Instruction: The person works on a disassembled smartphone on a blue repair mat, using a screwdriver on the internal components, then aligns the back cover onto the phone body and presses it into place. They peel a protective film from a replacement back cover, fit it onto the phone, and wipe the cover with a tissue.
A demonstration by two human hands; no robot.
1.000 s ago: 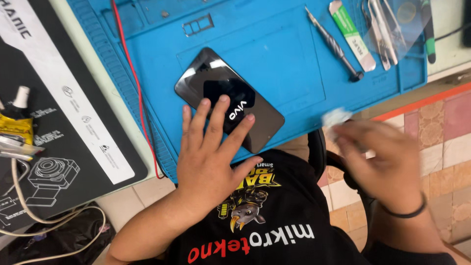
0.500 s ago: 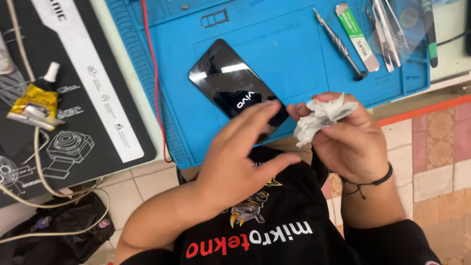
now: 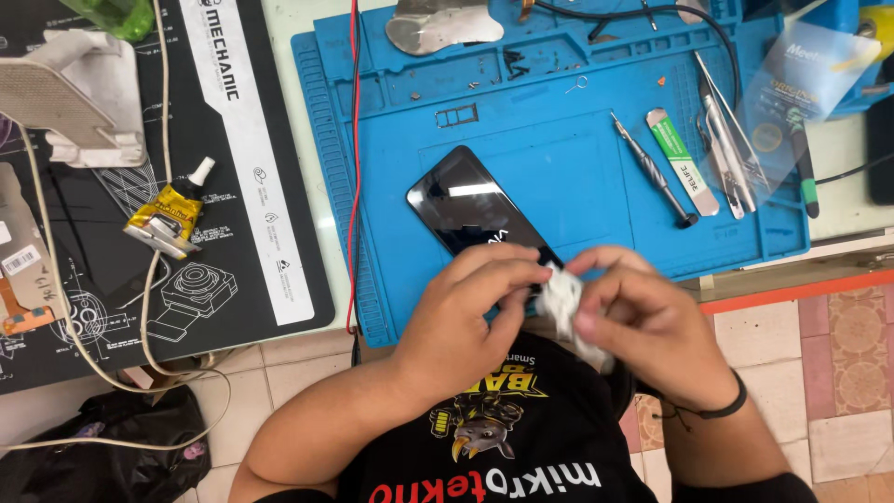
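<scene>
Hands meet over the near edge of the blue mat (image 3: 559, 112), both on a crumpled white wipe (image 3: 562, 305). Left hand (image 3: 466, 321) pinches the wipe's left side with thumb and fingers curled in; right hand (image 3: 643, 321) is closed around its right and lower part, with a tail of wipe hanging below the fingers. The wipe sits between the two hands, just above the person's black shirt (image 3: 503, 447) and over the near corner of the phone (image 3: 475, 210).

The phone lies flat on the mat, dark glass up, set at a slant, its near end hidden behind the left fingers (cannot tell if the wipe touches it). The right wrist wears a thin black band (image 3: 722, 407).

To the right on the mat: screwdriver (image 3: 652, 169), a green-and-white flat tool (image 3: 680, 160) just beside it, tweezers (image 3: 726, 140) under a clear plastic sheet (image 3: 796, 93). At the far edge of the mat sits a metal plate (image 3: 442, 26). A red wire (image 3: 354, 168) runs down the mat's left edge.

Left of the mat lies a black mat (image 3: 186, 261) with white line drawings, a yellow glue tube (image 3: 172, 216) on it, crumpled, nozzle pointing away. A white cable (image 3: 112, 354) loops across it toward the tiled floor (image 3: 838, 373). A black bag (image 3: 102, 456) lies at the lower left.
</scene>
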